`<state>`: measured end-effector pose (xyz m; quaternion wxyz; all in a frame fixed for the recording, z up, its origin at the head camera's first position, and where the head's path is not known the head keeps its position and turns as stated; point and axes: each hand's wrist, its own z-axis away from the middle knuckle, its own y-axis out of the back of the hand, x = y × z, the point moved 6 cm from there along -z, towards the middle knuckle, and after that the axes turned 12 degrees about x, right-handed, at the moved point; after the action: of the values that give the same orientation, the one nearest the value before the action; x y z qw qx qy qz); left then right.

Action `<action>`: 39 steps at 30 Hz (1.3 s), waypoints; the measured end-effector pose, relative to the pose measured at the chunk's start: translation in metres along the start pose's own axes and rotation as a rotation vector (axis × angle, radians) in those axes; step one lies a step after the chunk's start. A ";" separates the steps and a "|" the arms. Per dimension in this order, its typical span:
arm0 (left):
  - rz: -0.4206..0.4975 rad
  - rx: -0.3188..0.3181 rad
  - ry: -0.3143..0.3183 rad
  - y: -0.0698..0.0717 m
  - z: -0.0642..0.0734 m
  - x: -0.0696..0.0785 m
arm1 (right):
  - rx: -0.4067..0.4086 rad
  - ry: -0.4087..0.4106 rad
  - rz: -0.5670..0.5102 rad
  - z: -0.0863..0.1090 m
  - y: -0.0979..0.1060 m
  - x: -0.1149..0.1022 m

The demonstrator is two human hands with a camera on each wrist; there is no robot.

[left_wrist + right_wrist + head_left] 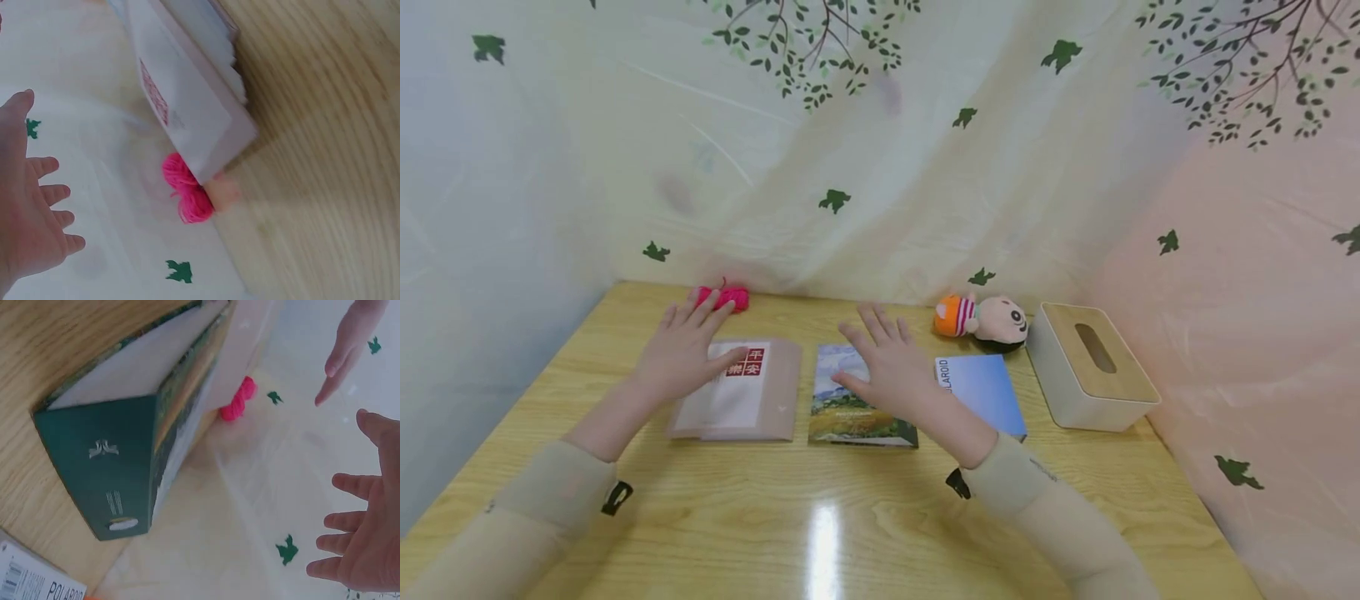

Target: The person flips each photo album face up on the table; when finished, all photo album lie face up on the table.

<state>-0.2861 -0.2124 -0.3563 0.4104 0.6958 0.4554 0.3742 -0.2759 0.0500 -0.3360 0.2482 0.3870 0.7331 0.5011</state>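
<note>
Both hands hover with fingers spread and nothing held. In the head view my left hand (681, 354) is over a translucent pinkish folder (781, 392) with a white sheet and red character squares. My right hand (891, 367) overlaps a landscape-covered book or binder (857, 425), whose dark green spine (100, 462) shows in the right wrist view. Right of it lies a blue box or book marked POLAROID (988, 392), partly behind the right forearm. Beyond the left fingertips sits a skein of pink yarn (735, 298), seen whole as pink yarn (187, 190) in the left wrist view.
A plush doll (981, 319) in orange and stripes lies at the back right. Beside it stands a white tissue box (1090, 367) with a wooden lid. A pale curtain (880, 167) with leaf and bird prints hangs behind the wooden table (737, 517).
</note>
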 end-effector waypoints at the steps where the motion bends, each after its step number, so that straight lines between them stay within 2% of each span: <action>1: 0.000 0.003 -0.004 -0.001 0.000 -0.003 | 0.000 0.016 -0.009 -0.001 -0.003 -0.004; 10: 0.001 0.024 -0.032 -0.017 0.003 -0.024 | -0.003 0.116 -0.158 -0.004 -0.033 -0.036; 14: 0.010 0.015 -0.038 -0.028 0.003 -0.032 | -0.040 0.131 -0.203 -0.005 -0.052 -0.046; 19: 0.052 -0.015 -0.056 -0.042 0.001 -0.041 | -0.116 0.125 -0.255 -0.006 -0.078 -0.053; 26: 0.175 -0.050 -0.068 -0.062 -0.003 -0.054 | -0.215 0.072 -0.330 -0.007 -0.104 -0.061; 32: 0.261 -0.107 -0.037 -0.075 -0.008 -0.058 | -0.263 0.079 -0.279 -0.005 -0.116 -0.066; 39: 0.347 -0.157 -0.017 -0.083 -0.016 -0.056 | -0.259 0.104 -0.219 -0.006 -0.117 -0.070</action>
<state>-0.3448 -0.2407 -0.4345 0.3967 0.7327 0.2947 0.4679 -0.2773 -0.0337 -0.4434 0.3107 0.2433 0.7122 0.5806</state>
